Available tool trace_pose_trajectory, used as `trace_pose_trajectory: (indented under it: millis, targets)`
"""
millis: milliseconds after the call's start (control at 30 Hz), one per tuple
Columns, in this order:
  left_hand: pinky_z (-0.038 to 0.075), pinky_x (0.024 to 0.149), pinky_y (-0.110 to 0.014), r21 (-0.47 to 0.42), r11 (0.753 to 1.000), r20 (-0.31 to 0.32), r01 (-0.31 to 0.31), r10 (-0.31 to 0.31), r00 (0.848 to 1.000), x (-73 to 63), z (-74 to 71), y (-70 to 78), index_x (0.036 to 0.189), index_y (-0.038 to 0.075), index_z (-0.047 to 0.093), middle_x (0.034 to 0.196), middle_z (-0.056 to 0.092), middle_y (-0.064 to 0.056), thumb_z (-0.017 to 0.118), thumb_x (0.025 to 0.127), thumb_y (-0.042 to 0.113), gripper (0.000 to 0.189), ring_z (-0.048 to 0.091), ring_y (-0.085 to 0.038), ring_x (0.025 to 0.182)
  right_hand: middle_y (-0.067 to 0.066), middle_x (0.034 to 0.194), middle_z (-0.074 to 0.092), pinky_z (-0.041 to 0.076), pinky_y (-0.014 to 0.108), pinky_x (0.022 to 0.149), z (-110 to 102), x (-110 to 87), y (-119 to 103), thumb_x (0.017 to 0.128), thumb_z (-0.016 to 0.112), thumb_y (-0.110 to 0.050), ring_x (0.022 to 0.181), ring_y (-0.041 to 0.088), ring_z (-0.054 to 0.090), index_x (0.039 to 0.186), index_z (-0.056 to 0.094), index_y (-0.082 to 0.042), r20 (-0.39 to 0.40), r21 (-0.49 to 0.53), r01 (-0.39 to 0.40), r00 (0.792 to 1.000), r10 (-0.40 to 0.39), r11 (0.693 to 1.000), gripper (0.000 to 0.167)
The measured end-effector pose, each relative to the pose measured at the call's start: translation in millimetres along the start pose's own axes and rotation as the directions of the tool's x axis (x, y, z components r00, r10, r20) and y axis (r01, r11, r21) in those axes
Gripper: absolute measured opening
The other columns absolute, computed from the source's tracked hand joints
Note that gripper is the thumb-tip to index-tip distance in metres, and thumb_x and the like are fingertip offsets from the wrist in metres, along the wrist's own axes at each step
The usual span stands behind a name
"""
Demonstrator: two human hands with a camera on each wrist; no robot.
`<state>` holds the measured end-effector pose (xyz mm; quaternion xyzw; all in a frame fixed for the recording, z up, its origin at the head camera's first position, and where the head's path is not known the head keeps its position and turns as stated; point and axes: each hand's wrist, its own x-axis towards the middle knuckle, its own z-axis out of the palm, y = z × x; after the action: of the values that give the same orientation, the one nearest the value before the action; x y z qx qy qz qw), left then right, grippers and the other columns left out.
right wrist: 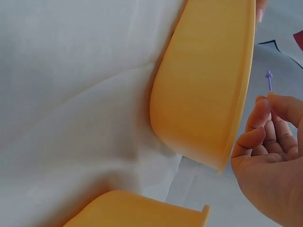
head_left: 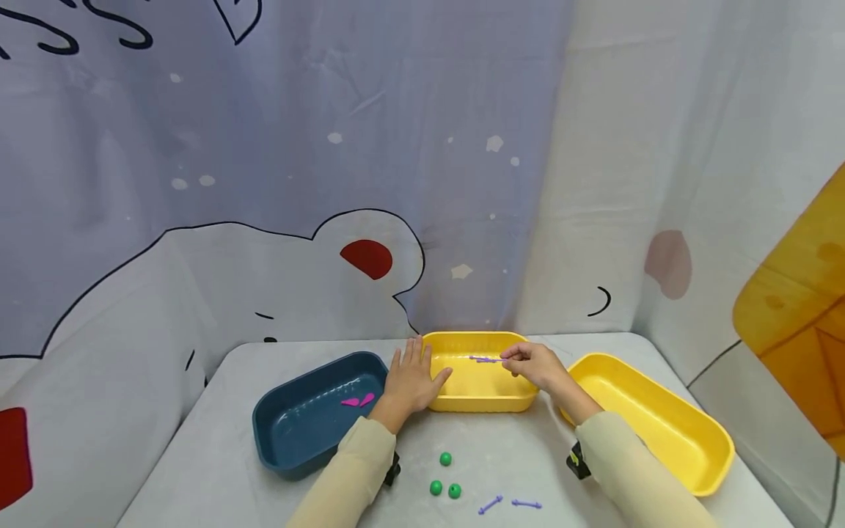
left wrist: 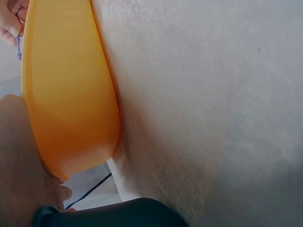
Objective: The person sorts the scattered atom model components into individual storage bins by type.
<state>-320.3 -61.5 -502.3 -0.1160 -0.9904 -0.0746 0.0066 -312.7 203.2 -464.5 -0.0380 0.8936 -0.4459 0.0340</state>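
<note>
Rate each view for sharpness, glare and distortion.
Head view: sharp, even light, wide-angle bending at the edges, faint glare in the blue tray. Left wrist view: close and soft, the middle yellow tray fills the left side, washed-out cloth beside it. Right wrist view: right hand and purple stick fairly crisp, cloth overexposed.

Long pale yellow sleeves (head_left: 356, 469) are worn on both arms, and a black band (head_left: 577, 460) is strapped at each wrist.
</note>
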Motion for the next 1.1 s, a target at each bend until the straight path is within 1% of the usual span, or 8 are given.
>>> trace_pose_trajectory:
  millis: [133, 267, 433, 533, 633, 800, 1000, 1100]
  targets:
    - [0.010, 0.126, -0.051, 0.001, 1.000, 0.000, 0.010, -0.010, 1.000, 0.3, 1.2, -0.7, 0.162, 0.009, 0.021, 0.170, 0.013, -0.012, 0.026, 0.101, 0.068, 0.085, 0.010, -0.029, 0.157, 0.014, 0.098, 0.073, 0.049, 0.029, 0.072, 2, 6.8, -2, 0.096, 0.069, -0.016, 0.091, 0.034, 0.066, 0.110, 0.072, -0.005, -0.007, -0.010, -0.001, 1.000, 0.001, 1.000, 0.018]
    - [0.009, 0.126, -0.051, -0.004, 1.000, 0.011, 0.010, -0.010, 1.000, 0.7, 1.0, -0.2, 0.163, 0.009, 0.019, 0.170, 0.011, -0.012, 0.024, 0.101, 0.069, 0.086, 0.008, -0.028, 0.157, 0.017, 0.097, 0.073, 0.047, 0.027, 0.066, 4, 12.8, -3, 0.095, 0.070, -0.015, 0.089, 0.035, 0.067, 0.109, 0.073, -0.004, -0.012, -0.018, 0.007, 1.000, -0.007, 1.000, 0.017]
    - [0.008, 0.126, -0.050, 0.006, 1.000, 0.004, 0.002, -0.002, 1.000, 2.0, 0.4, -0.9, 0.163, 0.009, 0.019, 0.170, 0.011, -0.012, 0.023, 0.101, 0.069, 0.086, 0.007, -0.028, 0.157, 0.016, 0.098, 0.073, 0.047, 0.028, 0.070, 3, 18.5, -5, 0.095, 0.070, -0.014, 0.084, 0.026, 0.065, 0.108, 0.073, -0.006, -0.015, -0.008, -0.001, 1.000, 0.001, 1.000, 0.016]
    - [0.008, 0.126, -0.050, 0.004, 1.000, 0.001, -0.001, 0.001, 1.000, 1.7, 0.6, -1.3, 0.163, 0.009, 0.019, 0.170, 0.012, -0.012, 0.024, 0.102, 0.068, 0.085, 0.008, -0.028, 0.157, 0.013, 0.098, 0.073, 0.050, 0.031, 0.073, 3, 20.9, -6, 0.095, 0.070, -0.014, 0.081, 0.020, 0.063, 0.109, 0.073, -0.006, -0.013, -0.005, -0.001, 1.000, 0.001, 1.000, 0.016]
    - [0.009, 0.126, -0.050, 0.001, 1.000, 0.003, -0.004, 0.004, 1.000, 0.6, 0.3, -1.4, 0.162, 0.009, 0.019, 0.170, 0.012, -0.013, 0.024, 0.102, 0.068, 0.085, 0.008, -0.028, 0.157, 0.011, 0.099, 0.074, 0.053, 0.034, 0.075, 2, 22.2, -6, 0.095, 0.070, -0.014, 0.080, 0.017, 0.063, 0.110, 0.072, -0.004, -0.010, -0.006, -0.002, 1.000, 0.002, 1.000, 0.018]
    - [0.008, 0.126, -0.050, -0.002, 1.000, 0.003, -0.008, 0.008, 1.000, -1.3, -1.2, -1.4, 0.162, 0.008, 0.019, 0.170, 0.011, -0.013, 0.023, 0.102, 0.068, 0.085, 0.008, -0.028, 0.157, 0.005, 0.096, 0.073, 0.052, 0.031, 0.070, 1, 20.5, -6, 0.095, 0.070, -0.014, 0.081, 0.021, 0.065, 0.112, 0.071, -0.006, -0.006, -0.026, 0.003, 1.000, -0.004, 1.000, 0.020]
    - [0.008, 0.126, -0.050, 0.002, 1.000, 0.021, -0.003, 0.003, 1.000, -1.8, -3.1, -0.6, 0.162, 0.008, 0.019, 0.170, 0.010, -0.013, 0.023, 0.102, 0.068, 0.086, 0.008, -0.028, 0.157, 0.011, 0.099, 0.074, 0.050, 0.029, 0.069, 0, 13.5, -5, 0.095, 0.069, -0.014, 0.080, 0.019, 0.064, 0.113, 0.072, -0.007, -0.003, -0.053, 0.025, 1.000, -0.025, 0.998, 0.020]
    - [0.009, 0.126, -0.050, 0.004, 1.000, 0.023, 0.002, -0.002, 1.000, -2.3, -4.0, 0.0, 0.162, 0.008, 0.019, 0.170, 0.010, -0.012, 0.023, 0.102, 0.068, 0.086, 0.008, -0.028, 0.157, 0.010, 0.096, 0.074, 0.050, 0.029, 0.068, 0, 7.1, -7, 0.095, 0.070, -0.014, 0.081, 0.022, 0.064, 0.112, 0.073, -0.006, -0.005, -0.064, 0.046, 0.999, -0.047, 0.997, 0.019]
